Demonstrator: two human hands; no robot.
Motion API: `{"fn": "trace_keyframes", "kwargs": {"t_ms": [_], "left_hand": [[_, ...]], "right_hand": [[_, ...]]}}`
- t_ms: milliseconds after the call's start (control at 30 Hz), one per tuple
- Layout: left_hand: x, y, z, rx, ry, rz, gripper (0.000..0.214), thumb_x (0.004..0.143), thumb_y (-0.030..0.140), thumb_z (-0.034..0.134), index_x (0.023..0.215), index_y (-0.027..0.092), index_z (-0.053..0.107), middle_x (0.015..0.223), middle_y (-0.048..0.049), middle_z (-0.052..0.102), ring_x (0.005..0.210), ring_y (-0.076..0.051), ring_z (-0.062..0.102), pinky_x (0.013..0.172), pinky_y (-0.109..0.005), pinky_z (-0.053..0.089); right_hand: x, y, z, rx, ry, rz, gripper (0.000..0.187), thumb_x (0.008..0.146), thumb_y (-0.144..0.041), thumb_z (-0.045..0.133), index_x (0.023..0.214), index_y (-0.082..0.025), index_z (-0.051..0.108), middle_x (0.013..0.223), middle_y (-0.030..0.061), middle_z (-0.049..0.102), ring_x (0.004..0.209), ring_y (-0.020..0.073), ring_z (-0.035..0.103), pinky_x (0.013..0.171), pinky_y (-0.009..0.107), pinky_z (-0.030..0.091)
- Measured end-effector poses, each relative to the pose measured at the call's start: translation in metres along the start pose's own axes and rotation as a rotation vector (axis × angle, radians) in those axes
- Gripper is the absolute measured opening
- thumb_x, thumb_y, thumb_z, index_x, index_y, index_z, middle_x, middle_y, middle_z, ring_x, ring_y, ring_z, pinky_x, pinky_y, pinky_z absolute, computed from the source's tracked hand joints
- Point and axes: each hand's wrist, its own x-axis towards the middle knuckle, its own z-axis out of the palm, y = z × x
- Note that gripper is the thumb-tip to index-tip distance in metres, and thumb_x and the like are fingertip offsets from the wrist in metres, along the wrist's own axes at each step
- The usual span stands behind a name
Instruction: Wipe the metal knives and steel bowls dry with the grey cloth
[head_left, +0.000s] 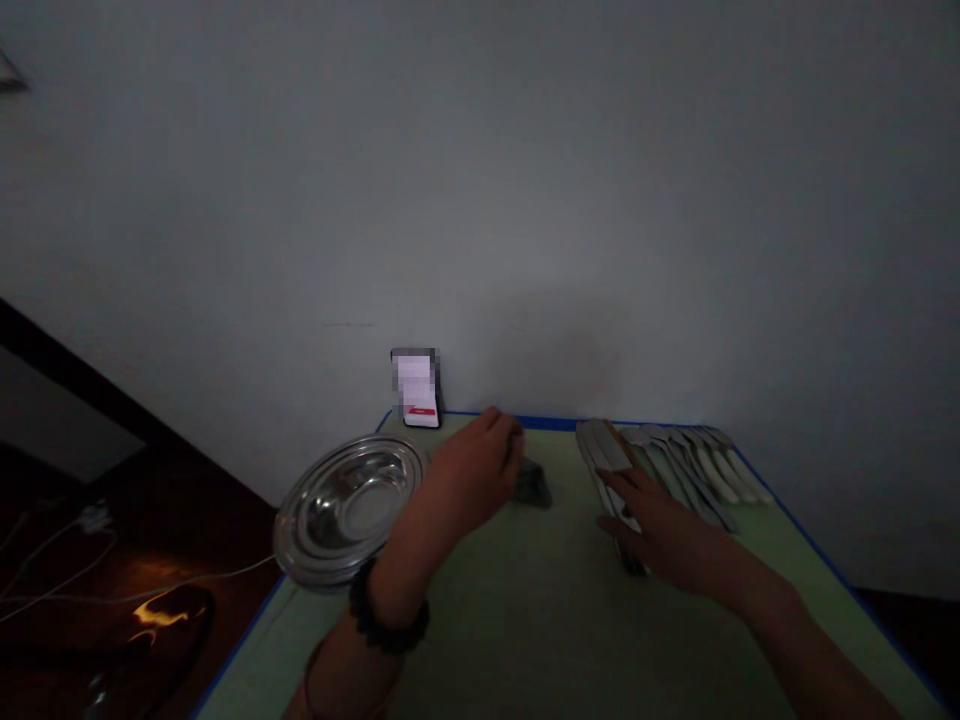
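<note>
My left hand (pixel 480 462) is raised over the middle of the table, its fingers curled together; what they hold, if anything, is hidden. Close to its right side is a small dark crumpled cloth (pixel 532 485); I cannot tell whether the two touch. My right hand (pixel 667 530) lies across a row of table knives (pixel 598 450), fingers stretched out and apart, partly covering them. Beside the knives is a brown strip (pixel 617 442), perhaps a wooden handle. To the right, several spoons (pixel 660 460) and pale-handled cutlery (pixel 724 470) lie side by side.
A stack of shiny metal bowls or plates (pixel 360 510) stands at the table's left edge. A lit phone (pixel 417 390) leans against the wall at the back. The green table (pixel 510 640) has blue edging. White cables (pixel 187 580) run on the dark left side.
</note>
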Motion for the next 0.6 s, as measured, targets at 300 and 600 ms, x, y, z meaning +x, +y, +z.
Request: {"fn": "trace_keyframes", "kwargs": {"t_ms": [300, 600], "left_hand": [[-0.017, -0.081, -0.015, 0.29, -0.421, -0.489, 0.054, 0.088, 0.046, 0.027, 0.09, 0.011, 0.068, 0.098, -0.0213, 0.069, 0.093, -0.032, 0.066, 0.078, -0.041, 0.049], [-0.023, -0.081, -0.009, 0.257, -0.373, -0.418, 0.029, 0.075, 0.017, 0.044, 0.089, 0.007, 0.068, 0.095, -0.0239, 0.069, 0.082, -0.031, 0.068, 0.067, -0.037, 0.051]], "right_hand": [[0.045, -0.053, 0.011, 0.08, -0.038, -0.133, 0.055, 0.086, -0.034, 0.046, 0.135, -0.01, 0.04, 0.139, 0.0176, 0.042, 0.127, 0.0262, 0.041, 0.106, 0.04, 0.031], [0.049, -0.045, 0.034, 0.047, -0.175, -0.177, 0.061, 0.079, -0.025, 0.051, 0.137, -0.009, 0.039, 0.138, 0.0172, 0.046, 0.126, 0.0275, 0.043, 0.106, 0.041, 0.031]]}}
